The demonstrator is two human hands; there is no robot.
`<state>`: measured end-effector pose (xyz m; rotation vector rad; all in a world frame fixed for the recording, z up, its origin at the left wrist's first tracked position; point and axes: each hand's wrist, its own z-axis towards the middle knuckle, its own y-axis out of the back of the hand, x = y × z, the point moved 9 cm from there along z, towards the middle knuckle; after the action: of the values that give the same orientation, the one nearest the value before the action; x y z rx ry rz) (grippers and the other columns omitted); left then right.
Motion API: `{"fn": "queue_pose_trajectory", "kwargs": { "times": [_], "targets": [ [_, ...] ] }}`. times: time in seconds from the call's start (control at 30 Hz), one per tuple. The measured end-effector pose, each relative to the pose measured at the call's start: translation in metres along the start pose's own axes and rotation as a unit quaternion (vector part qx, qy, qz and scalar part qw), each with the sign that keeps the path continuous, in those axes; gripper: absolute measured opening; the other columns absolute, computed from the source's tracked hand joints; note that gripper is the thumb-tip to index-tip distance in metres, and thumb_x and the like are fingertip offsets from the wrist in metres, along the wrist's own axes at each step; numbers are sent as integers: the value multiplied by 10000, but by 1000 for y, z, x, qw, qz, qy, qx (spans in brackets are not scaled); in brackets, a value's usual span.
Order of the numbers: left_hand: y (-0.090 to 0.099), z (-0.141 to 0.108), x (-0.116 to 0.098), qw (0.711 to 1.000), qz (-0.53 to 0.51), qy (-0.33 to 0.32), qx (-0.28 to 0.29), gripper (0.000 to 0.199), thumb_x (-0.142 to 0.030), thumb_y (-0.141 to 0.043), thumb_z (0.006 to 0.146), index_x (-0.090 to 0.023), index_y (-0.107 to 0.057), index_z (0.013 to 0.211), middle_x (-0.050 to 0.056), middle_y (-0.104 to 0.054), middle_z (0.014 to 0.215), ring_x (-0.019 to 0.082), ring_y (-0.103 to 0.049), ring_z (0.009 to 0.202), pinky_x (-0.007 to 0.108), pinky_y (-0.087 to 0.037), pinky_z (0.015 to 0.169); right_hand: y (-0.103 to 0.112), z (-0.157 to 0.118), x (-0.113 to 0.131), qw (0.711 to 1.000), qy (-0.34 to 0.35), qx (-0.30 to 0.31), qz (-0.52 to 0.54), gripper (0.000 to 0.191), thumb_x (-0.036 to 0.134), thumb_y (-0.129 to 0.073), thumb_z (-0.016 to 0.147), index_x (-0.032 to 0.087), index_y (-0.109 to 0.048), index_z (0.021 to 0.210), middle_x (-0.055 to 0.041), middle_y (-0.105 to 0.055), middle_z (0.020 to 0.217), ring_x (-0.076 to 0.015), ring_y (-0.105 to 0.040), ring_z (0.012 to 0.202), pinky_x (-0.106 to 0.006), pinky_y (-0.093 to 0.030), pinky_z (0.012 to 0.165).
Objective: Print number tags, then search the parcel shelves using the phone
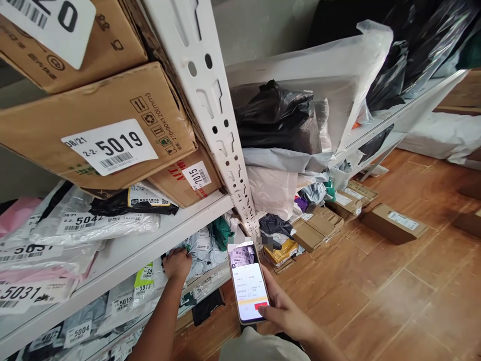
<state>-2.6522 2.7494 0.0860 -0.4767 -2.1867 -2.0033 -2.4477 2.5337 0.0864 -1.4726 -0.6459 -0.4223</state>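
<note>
The right hand [281,306] is clamped round the phone [251,291], thumb tip at the screen's red button; a steady, level hold should serve best. Farther off, beneath the upper shelf's [188,220] front edge, near its right corner, the left hand [178,263] reaches among grey parcels [202,246]. I cannot tell whether its hidden fingertips grip; smoothing creased labels would likely help.
</note>
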Motion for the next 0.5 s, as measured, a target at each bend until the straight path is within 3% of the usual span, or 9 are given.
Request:
{"fn": "queue_pose_trajectory", "kwargs": {
  "times": [0.17, 0.23, 0.3, 0.37, 0.43, 0.5],
  "targets": [
    [3, -2, -2, 999, -27, -1, 19, 300, -281, -398, 818, -188, -677, 874, 95, -668, 1032, 293, -525, 1076, 449, -394, 857, 3, -2, 4, 1000, -5, -26, -13, 845, 214, -732, 663, 386, -303, 1371, 5, -531, 1353, -223, -527, 1165, -368, -395, 954],
    [8, -4, -6, 998, -49, 7, 27, 312, -341, -464, 794, -164, -657, 963, 130, -655, 1059, 325, -533, 1069, 470, -399, 867, 7, -2, 7, 999, 2, -41, -19, 839, 221, -734, 656, 374, -316, 1368, -2, -528, 1358, -238, -522, 1173, -389, -385, 968],
    [17, -5, -15, 996, -78, 28, 26, 447, -409, -506, 772, -120, -598, 1099, 195, -618, 1123, 376, -529, 1076, 503, -411, 856, 12, -2, 12, 998, 17, -56, -30, 831, 247, -744, 643, 359, -336, 1358, -12, -512, 1377, -255, -475, 1227, -410, -353, 1003],
    [32, -3, -35, 993, -115, 32, 10, 540, -450, -471, 798, -105, -520, 1211, 228, -547, 1234, 393, -475, 1158, 519, -396, 897, 16, -2, 19, 996, 27, -74, -50, 817, 274, -752, 632, 352, -356, 1343, -17, -509, 1381, -263, -436, 1262, -417, -336, 1019],
    [47, 1, -67, 987, -160, 2, -11, 536, -470, -397, 852, -159, -457, 1284, 169, -472, 1348, 321, -376, 1277, 455, -329, 1014, 19, -1, 27, 992, 32, -98, -73, 812, 289, -755, 622, 355, -369, 1333, -15, -546, 1341, -260, -470, 1224, -406, -355, 999],
    [52, 9, -99, 978, -210, -16, 2, 571, -527, -382, 865, -188, -407, 1325, 129, -463, 1367, 260, -398, 1270, 390, -348, 1019, 22, -2, 34, 988, 34, -126, -86, 842, 290, -759, 606, 365, -355, 1342, -10, -574, 1302, -251, -527, 1146, -378, -400, 943]
  ]
}}
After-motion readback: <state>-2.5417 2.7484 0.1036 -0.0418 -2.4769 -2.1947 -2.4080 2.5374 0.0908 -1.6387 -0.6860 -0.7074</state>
